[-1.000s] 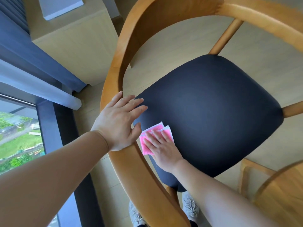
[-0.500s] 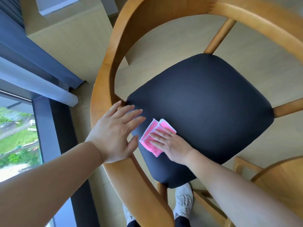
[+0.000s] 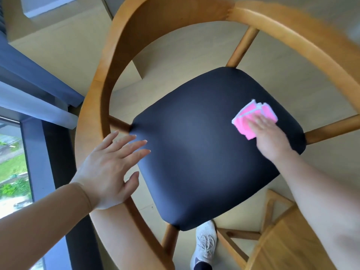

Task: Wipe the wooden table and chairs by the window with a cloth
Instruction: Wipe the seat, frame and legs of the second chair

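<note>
Since a moment ago, my right hand [image 3: 271,138] is sliding the pink cloth [image 3: 253,118] across to the seat's [image 3: 194,152] far right side — fingers flat, pressing it down. My left hand [image 3: 106,170] is resting spread open on the chair's wooden rail [image 3: 101,78].
</note>
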Available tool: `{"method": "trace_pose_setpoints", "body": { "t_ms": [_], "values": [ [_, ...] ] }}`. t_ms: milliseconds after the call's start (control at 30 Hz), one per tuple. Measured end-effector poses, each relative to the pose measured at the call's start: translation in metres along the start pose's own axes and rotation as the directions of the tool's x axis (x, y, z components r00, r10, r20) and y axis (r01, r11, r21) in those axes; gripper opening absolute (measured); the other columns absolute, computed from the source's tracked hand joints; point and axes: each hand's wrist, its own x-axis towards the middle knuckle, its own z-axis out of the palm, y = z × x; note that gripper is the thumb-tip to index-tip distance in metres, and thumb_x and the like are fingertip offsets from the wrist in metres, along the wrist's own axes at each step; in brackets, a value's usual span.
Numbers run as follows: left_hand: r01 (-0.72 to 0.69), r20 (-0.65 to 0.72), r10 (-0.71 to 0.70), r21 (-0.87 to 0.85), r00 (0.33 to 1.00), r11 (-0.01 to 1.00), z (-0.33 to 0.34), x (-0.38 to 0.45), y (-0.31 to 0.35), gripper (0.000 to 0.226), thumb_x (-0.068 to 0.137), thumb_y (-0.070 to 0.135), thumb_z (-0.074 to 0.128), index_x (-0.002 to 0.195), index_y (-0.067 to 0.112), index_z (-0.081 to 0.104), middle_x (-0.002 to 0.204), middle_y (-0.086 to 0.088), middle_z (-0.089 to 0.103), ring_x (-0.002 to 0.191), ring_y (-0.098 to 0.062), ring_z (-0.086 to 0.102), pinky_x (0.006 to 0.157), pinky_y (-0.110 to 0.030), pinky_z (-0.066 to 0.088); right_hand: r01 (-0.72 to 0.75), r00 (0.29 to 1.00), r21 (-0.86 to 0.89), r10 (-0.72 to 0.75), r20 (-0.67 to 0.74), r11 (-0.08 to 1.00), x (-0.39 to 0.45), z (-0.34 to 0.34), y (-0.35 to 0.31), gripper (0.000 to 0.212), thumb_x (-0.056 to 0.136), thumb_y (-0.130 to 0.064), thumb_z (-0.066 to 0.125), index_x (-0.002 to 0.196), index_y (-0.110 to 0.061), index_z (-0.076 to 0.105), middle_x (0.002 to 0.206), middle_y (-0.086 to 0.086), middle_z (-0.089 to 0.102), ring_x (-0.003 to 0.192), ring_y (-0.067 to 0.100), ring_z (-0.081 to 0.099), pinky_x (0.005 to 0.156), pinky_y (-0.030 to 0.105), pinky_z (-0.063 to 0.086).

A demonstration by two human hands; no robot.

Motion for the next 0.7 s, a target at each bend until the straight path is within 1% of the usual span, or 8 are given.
{"method": "trace_pose_setpoints", "body": {
  "t_ms": [67, 100, 167, 267, 400, 567, 667, 700],
  "values": [
    [-0.006, -0.01, 0.006, -0.01, 1.0, 1.0, 0.0, 0.0, 0.0, 0.055, 0.081, 0.038, 0.039, 0.128, 0.019, 0.061, 0.137, -0.003, 0.054, 0.131, -0.029, 0.046, 0.114, -0.05, 0.022, -0.205, 0.977, -0.014, 0.206, 0.062, 0.979, 0.005, -0.004, 0.026, 0.072, 0.085, 0.016, 0.041, 0.15, -0.01, 0.025, 0.158, 0.012, 0.019, 0.147, 0.026, 0.013, 0.119, 0.038, 0.015],
    [-0.007, -0.013, 0.007, -0.014, 1.0, 1.0, -0.001, 0.0, 0.0, 0.055, 0.08, 0.037, 0.039, 0.128, 0.019, 0.061, 0.136, -0.003, 0.055, 0.13, -0.03, 0.046, 0.114, -0.05, 0.022, -0.263, 0.959, -0.033, 0.265, 0.098, 0.964, 0.008, -0.005, 0.033, 0.073, 0.086, 0.013, 0.041, 0.152, -0.011, 0.021, 0.16, 0.011, 0.015, 0.148, 0.025, 0.01, 0.119, 0.035, 0.012],
    [-0.006, -0.01, 0.006, -0.016, 1.0, 1.0, -0.002, 0.001, 0.0, 0.056, 0.08, 0.037, 0.038, 0.127, 0.019, 0.061, 0.136, -0.003, 0.056, 0.13, -0.03, 0.047, 0.113, -0.051, 0.023, -0.287, 0.945, -0.04, 0.29, 0.154, 0.957, 0.009, -0.005, 0.037, 0.075, 0.086, 0.012, 0.043, 0.152, -0.012, 0.017, 0.16, 0.009, 0.012, 0.148, 0.024, 0.007, 0.12, 0.033, 0.008],
    [-0.006, -0.006, 0.006, -0.007, 1.0, 1.0, -0.003, 0.001, 0.001, 0.056, 0.079, 0.037, 0.038, 0.126, 0.019, 0.062, 0.135, -0.003, 0.056, 0.129, -0.03, 0.048, 0.113, -0.051, 0.023, -0.231, 0.967, 0.026, 0.226, 0.114, 0.973, 0.0, -0.002, 0.023, 0.074, 0.084, 0.014, 0.047, 0.151, -0.007, 0.022, 0.159, 0.011, 0.018, 0.148, 0.027, 0.01, 0.12, 0.039, 0.011],
    [-0.007, 0.0, 0.007, -0.003, 1.0, 1.0, -0.003, 0.0, 0.001, 0.056, 0.079, 0.037, 0.039, 0.127, 0.02, 0.062, 0.135, -0.003, 0.057, 0.128, -0.03, 0.048, 0.112, -0.052, 0.025, -0.15, 0.987, 0.04, 0.148, 0.056, 0.988, -0.018, 0.005, -0.01, 0.069, 0.086, 0.007, 0.055, 0.148, -0.004, 0.028, 0.156, 0.014, 0.026, 0.146, 0.032, 0.015, 0.119, 0.047, 0.016],
    [-0.012, 0.0, 0.012, 0.003, 1.0, 1.0, -0.002, -0.001, -0.001, 0.056, 0.08, 0.038, 0.038, 0.127, 0.021, 0.061, 0.135, -0.002, 0.056, 0.129, -0.029, 0.048, 0.112, -0.053, 0.027, -0.064, 0.997, 0.068, 0.06, 0.058, 0.996, -0.037, 0.018, -0.078, 0.061, 0.093, -0.002, 0.051, 0.148, -0.005, 0.026, 0.157, 0.012, 0.023, 0.147, 0.032, 0.013, 0.12, 0.044, 0.01],
    [-0.023, -0.005, 0.023, 0.003, 1.0, 1.0, -0.001, -0.001, -0.002, 0.055, 0.081, 0.039, 0.037, 0.127, 0.021, 0.061, 0.135, -0.002, 0.056, 0.129, -0.029, 0.048, 0.111, -0.053, 0.028, 0.077, 0.997, 0.093, -0.077, -0.012, 0.993, -0.052, 0.021, -0.133, 0.061, 0.077, 0.003, 0.07, 0.134, 0.003, 0.049, 0.142, 0.02, 0.047, 0.134, 0.04, 0.039, 0.112, 0.052, 0.029],
    [-0.025, -0.011, 0.025, 0.002, 1.0, 1.0, -0.001, 0.0, -0.001, 0.056, 0.081, 0.04, 0.037, 0.127, 0.021, 0.061, 0.135, -0.001, 0.056, 0.129, -0.029, 0.048, 0.112, -0.052, 0.028, 0.124, 0.992, 0.094, -0.123, -0.024, 0.988, -0.058, 0.024, -0.151, 0.061, 0.072, 0.001, 0.076, 0.129, 0.003, 0.055, 0.137, 0.019, 0.052, 0.129, 0.041, 0.046, 0.108, 0.054, 0.033]
  ]
}}
